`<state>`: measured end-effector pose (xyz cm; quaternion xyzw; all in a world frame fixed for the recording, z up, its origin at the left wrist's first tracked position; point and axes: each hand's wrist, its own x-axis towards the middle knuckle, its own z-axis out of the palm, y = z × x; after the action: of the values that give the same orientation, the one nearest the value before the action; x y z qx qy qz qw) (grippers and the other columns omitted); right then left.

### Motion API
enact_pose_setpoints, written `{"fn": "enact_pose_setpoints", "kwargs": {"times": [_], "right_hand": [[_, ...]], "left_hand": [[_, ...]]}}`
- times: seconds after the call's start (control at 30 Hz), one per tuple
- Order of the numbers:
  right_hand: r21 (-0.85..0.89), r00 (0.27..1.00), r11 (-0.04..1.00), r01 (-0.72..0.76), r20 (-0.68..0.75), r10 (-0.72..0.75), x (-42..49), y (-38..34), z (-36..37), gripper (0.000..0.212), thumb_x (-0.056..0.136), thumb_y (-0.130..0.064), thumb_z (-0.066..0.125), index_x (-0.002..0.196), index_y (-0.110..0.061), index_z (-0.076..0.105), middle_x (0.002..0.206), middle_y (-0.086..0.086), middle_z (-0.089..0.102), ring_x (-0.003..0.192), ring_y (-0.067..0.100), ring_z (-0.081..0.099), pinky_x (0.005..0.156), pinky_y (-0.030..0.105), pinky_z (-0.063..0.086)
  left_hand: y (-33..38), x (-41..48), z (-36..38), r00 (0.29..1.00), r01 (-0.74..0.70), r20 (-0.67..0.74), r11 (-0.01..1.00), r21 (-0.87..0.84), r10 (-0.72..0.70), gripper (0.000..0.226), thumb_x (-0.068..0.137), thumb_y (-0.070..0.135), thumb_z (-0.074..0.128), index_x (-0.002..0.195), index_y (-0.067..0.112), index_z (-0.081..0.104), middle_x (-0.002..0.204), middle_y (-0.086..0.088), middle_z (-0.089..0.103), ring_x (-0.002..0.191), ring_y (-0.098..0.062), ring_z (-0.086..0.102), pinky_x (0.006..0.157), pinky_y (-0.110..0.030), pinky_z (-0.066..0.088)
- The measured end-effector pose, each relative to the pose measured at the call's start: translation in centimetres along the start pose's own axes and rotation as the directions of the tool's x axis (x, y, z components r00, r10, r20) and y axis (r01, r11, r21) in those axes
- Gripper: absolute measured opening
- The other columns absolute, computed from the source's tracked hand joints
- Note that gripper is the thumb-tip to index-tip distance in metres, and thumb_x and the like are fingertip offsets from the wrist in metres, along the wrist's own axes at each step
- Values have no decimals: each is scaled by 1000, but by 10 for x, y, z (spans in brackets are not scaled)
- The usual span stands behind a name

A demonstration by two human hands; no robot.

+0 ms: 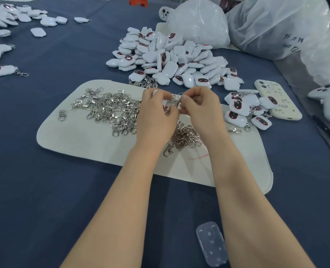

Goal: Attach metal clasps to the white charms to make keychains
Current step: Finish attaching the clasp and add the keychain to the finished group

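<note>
A: Head view, quick. Hands?
B: Left hand and right hand close together above a cream rounded-corner pad. Fingers of both curled, pinching one small silver metal clasp between them. Ring end up, right by the right fingertips.
A: Charm in that grip too?
B: Cannot tell, hidden behind the left fingers.
A: Rest of the clasps, where?
B: Loose heap of silver swivel clasps on the pad, left of the left hand. Smaller heap of clasps on the pad too, under the wrists. One stray single clasp near the pad's left end.
A: Charms?
B: Big pile of glossy white charms with dark oval faces on the dark blue tablecloth, just beyond the pad's far edge, apart from the hands.
A: Any with clasps on?
B: Cluster of clasped charms at the pad's right end, just beside a phone in a cream case. More clasped white charms at far left, well apart.
A: Other stuff?
B: Two translucent white plastic bags behind the big pile. Clear plastic case on the cloth, beside the right forearm. White plush toy at the right edge.
</note>
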<state>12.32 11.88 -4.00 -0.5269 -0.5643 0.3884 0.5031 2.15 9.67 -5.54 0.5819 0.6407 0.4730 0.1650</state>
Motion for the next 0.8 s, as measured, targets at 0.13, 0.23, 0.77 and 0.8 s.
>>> {"fn": "enact_pose_setpoints", "kwargs": {"times": [0.13, 0.23, 0.77, 0.8], "right_hand": [[29, 1000, 1000, -10, 4, 10, -1, -4, -5, 17, 86, -4, 61, 81, -20, 56, 82, 5, 63, 73, 16, 58, 80, 40, 53], [0, 1000, 1000, 11, 22, -11, -2, -7, -7, 19, 85, -3, 61, 80, -21, 58, 80, 3, 62, 74, 16, 58, 78, 39, 52], [347, 955, 893, -286, 175, 237, 1, -3, -8, 17, 86, 5, 56, 86, -8, 66, 71, 7, 61, 64, 13, 56, 61, 20, 51], [377, 952, 876, -300, 172, 252, 1, -3, -7, 17, 86, 5, 55, 86, -8, 65, 73, 8, 60, 66, 15, 57, 62, 21, 52]], "left_hand": [[3, -4, 2, 997, -58, 54, 998, 1, 58, 27, 85, 25, 65, 109, 14, 59, 119, 4, 42, 86, -5, 44, 74, -22, 40], [3, -3, 2, 996, -78, 47, 997, -9, 79, 22, 88, 25, 64, 107, 13, 61, 120, 2, 44, 89, -4, 44, 74, -19, 39], [1, 1, -1, 996, 38, -84, 999, -38, -41, 7, 90, 24, 61, 85, 19, 59, 110, 2, 40, 75, -2, 45, 65, -7, 31], [2, 1, 0, 997, 37, -65, 997, -65, -41, 7, 90, 23, 60, 85, 19, 62, 109, 2, 40, 73, 3, 45, 65, -2, 31]]}}
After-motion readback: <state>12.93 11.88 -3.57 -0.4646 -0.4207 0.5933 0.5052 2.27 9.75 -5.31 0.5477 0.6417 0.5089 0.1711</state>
